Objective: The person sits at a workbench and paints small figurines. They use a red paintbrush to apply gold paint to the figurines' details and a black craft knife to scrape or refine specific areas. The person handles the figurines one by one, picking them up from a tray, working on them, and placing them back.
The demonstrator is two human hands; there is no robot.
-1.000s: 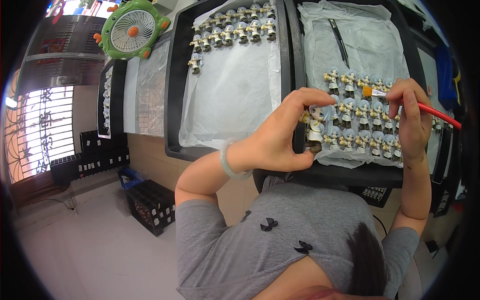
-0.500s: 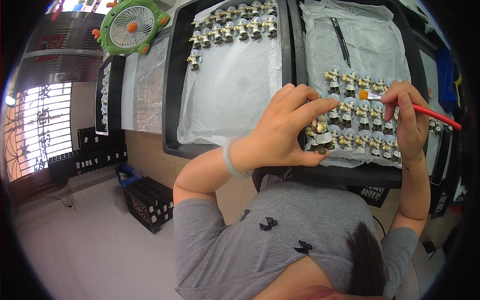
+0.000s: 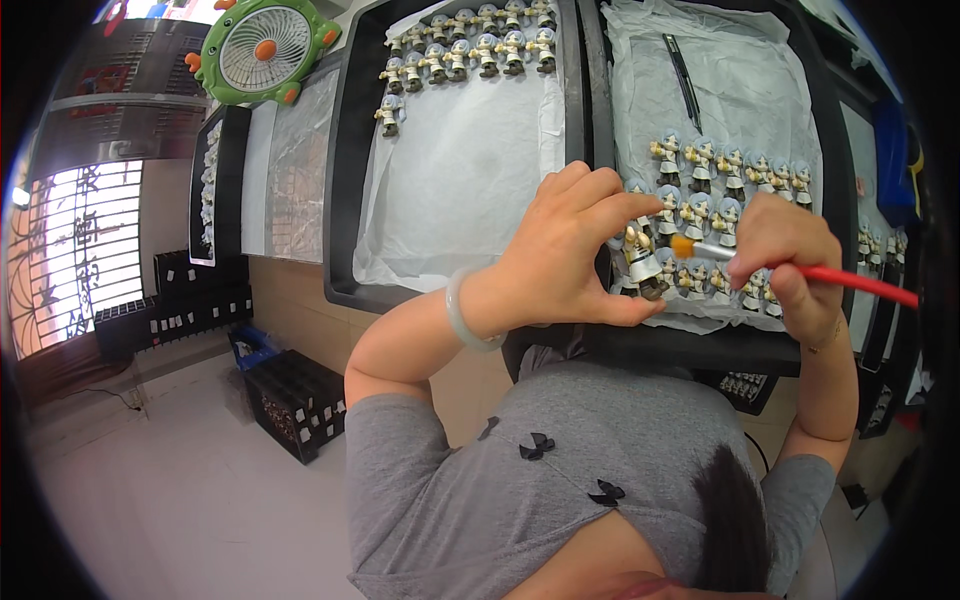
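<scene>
My left hand (image 3: 560,245) is closed on a small figurine (image 3: 641,258) with pale blue hair, a white outfit and dark feet, held between thumb and fingers over the right tray's near left corner. In my right hand (image 3: 792,255) is a flat paintbrush (image 3: 858,280) with a red handle. Its orange-brown bristles point left and lie close beside the figurine; whether they touch it I cannot tell. Under and behind both hands, rows of similar figurines (image 3: 700,160) lie on white paper in the right tray (image 3: 735,350). My right hand hides some of them.
A black tray (image 3: 345,200) on the left holds more figurines (image 3: 487,55) along its far side. A black craft knife or pen (image 3: 682,80) lies in the right tray. A green fan (image 3: 265,50) stands far left, and black crates (image 3: 300,400) sit on the floor.
My right hand has brought the brush left and down, from above the figurine rows to beside the held figurine. The held figurine has turned slightly; my left hand stays nearly in place.
</scene>
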